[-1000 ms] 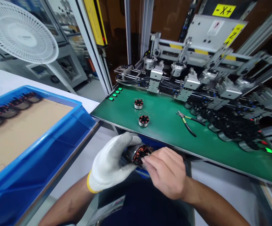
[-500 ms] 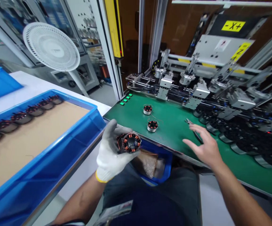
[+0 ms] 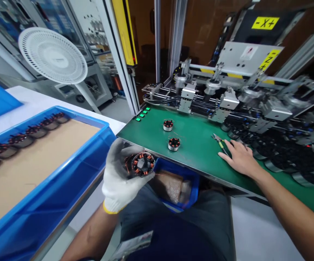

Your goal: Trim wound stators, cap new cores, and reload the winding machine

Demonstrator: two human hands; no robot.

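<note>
My left hand (image 3: 120, 177), in a white knit glove, is closed around a motor stator (image 3: 143, 164) with copper windings. It is held over the front edge of the green worktop, its round face toward me; loose copper wire sticks out beside it. My bare right hand (image 3: 240, 157) has come down over the handles of a pair of cutting pliers (image 3: 220, 142). Its thumb and fingers are apart, on either side of the handles. Two more stators stand on the worktop, one nearer (image 3: 174, 144) and one farther back (image 3: 168, 125), with thin wire ends.
Left of me is a blue tray (image 3: 91, 154) lined with cardboard, holding a row of stators. Below the worktop (image 3: 195, 159) sits a blue bin (image 3: 193, 195) with scraps. A winding machine (image 3: 224, 103) lines the back, with several stators along the right. A white fan (image 3: 53, 56) stands behind.
My right hand has lowered from above the worktop onto the pliers' handles. My left hand, still holding the stator, has shifted slightly left. The view has turned a little.
</note>
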